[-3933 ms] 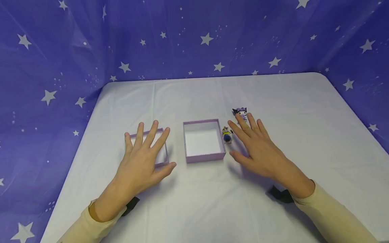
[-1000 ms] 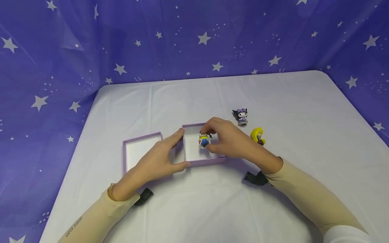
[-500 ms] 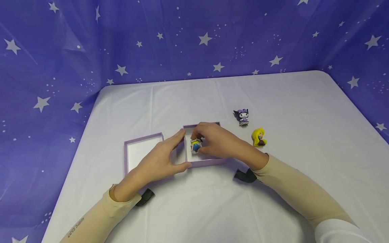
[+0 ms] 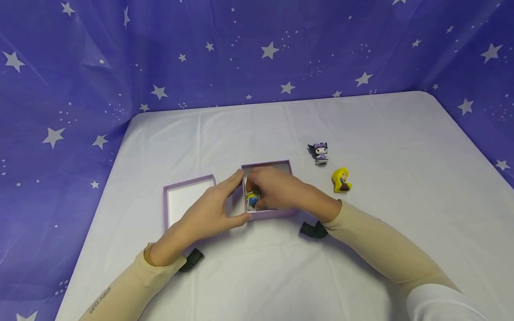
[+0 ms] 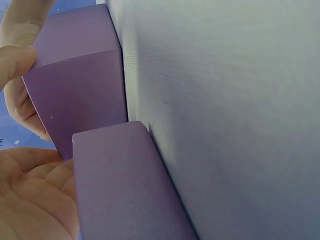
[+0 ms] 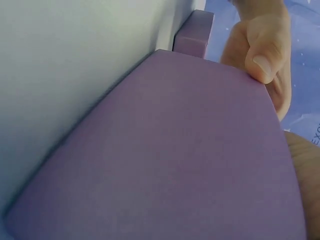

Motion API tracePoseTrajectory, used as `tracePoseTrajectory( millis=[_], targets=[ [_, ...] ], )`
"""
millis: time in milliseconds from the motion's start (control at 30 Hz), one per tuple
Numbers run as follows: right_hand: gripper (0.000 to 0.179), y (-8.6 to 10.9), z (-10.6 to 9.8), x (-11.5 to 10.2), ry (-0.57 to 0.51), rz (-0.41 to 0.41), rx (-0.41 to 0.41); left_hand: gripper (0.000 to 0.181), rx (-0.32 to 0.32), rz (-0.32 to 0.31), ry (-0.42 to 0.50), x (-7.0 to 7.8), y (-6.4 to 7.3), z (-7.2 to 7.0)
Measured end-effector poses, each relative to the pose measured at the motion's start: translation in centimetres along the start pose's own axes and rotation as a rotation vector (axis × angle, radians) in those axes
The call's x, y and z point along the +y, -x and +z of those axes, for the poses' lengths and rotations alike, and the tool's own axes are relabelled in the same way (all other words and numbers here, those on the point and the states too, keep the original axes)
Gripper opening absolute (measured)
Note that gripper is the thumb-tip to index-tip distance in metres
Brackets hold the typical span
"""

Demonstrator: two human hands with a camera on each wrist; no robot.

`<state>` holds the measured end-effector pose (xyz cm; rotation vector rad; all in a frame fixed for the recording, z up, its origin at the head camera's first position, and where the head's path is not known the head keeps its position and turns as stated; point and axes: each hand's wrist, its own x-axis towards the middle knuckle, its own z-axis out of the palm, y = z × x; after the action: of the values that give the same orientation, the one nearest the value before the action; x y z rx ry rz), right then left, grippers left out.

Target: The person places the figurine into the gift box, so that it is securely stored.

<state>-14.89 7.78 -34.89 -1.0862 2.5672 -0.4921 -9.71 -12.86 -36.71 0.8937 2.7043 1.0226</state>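
Note:
In the head view, my right hand (image 4: 277,189) reaches into a shallow lilac box (image 4: 273,215) and pinches a small figurine (image 4: 253,198) with yellow and blue on it, down near the box's left wall. Its fingers cover part of the figurine. My left hand (image 4: 209,214) holds the box's left side, thumb at the front corner and index finger at the back corner. Seen from the left wrist, the left thumb lies on a corner of the box (image 5: 80,95). From the right wrist, the box's front wall (image 6: 165,150) fills much of the picture and hides the figurine.
A matching lilac lid (image 4: 182,196) lies with its white inside up, left of the box and partly behind the left hand. Right of the box stand a yellow-haired figurine (image 4: 341,180) and a black-and-purple figurine (image 4: 320,154). A white cloth covers the table (image 4: 361,129); a starry purple curtain (image 4: 241,67) hangs behind.
The right hand, with the figurine, has moved from the middle of the box leftward and down to its left wall. Earlier, both hands were spread open over the table. The left hand keeps its hold.

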Motion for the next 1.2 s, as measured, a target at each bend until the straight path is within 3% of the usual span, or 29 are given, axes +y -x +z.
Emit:
tracePoseTrajectory(
  millis=[267, 433, 533, 700, 867, 1067, 1200],
  targets=[
    [0.034, 0.1, -0.2, -0.2, -0.004, -0.041, -0.031, 0.099, 0.004, 0.000, 0.001, 0.0, 0.0, 0.0],
    [0.034, 0.8, -0.8, 0.1, -0.078, -0.062, -0.023, 0.099, 0.004, -0.001, -0.002, 0.0, 0.0, -0.1],
    [0.034, 1.6, -1.6, 0.7, -0.147, -0.070, 0.053, 0.098, 0.007, 0.005, -0.001, 0.0, 0.0, -0.1],
    [0.032, 3.1, -3.4, 2.4, -0.228, -0.081, 0.265, 0.100, 0.007, -0.003, -0.010, 0.0, 0.0, 0.0],
    [0.036, 4.6, -4.9, 4.8, -0.228, 0.032, 0.362, 0.100, 0.005, -0.008, -0.020, 0.1, 0.1, 0.0],
    [0.048, 5.9, -5.8, 8.0, -0.235, 0.259, 0.365, 0.101, -0.002, -0.009, -0.030, 0.2, 0.1, -0.1],
    [0.060, 6.3, -5.8, 10.0, -0.230, 0.340, 0.346, 0.101, -0.003, -0.008, -0.027, 0.3, 0.1, -0.1]
  ],
)
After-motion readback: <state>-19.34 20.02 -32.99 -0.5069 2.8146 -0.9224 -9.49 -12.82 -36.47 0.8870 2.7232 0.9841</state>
